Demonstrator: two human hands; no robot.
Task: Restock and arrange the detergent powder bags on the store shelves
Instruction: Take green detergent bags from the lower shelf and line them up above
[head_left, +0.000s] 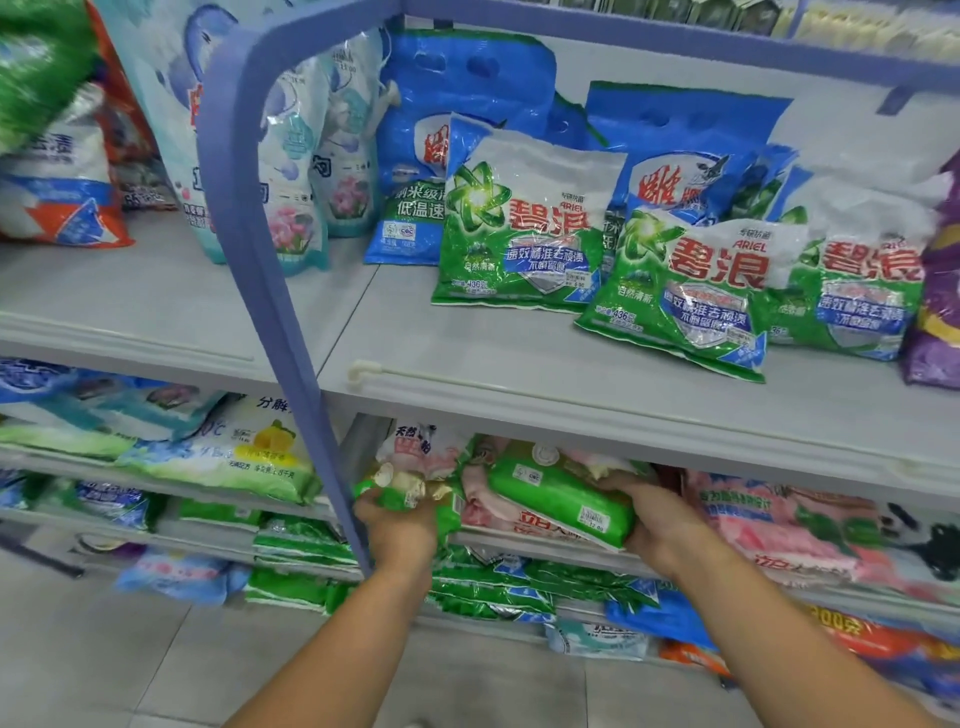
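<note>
Two hands grip green detergent bags at the lower shelf (545, 545): left hand (400, 525) clutching one bag (400, 496), right hand (662, 525) another (561, 501). Upper shelf (519, 374) half stocked; arranging unfinished.

Green and white, with red characters and a blue banner, are being shown on the three Ariel detergent bags (524, 228) (691, 291) (857, 291), while blue with a red-and-white logo is being shown on the tall bags (462, 88) standing behind them. Plain bright green with a small white label is being displayed on the bag (561, 504) being gripped on the lower shelf, against pink and white bags (769, 525). Pale grey is being seen on the shelf boards (519, 358), periwinkle blue on the upright post (270, 270), purple on the bag (935, 291) at the right edge, and pale teal with pink flowers on the pouches (296, 171).
</note>
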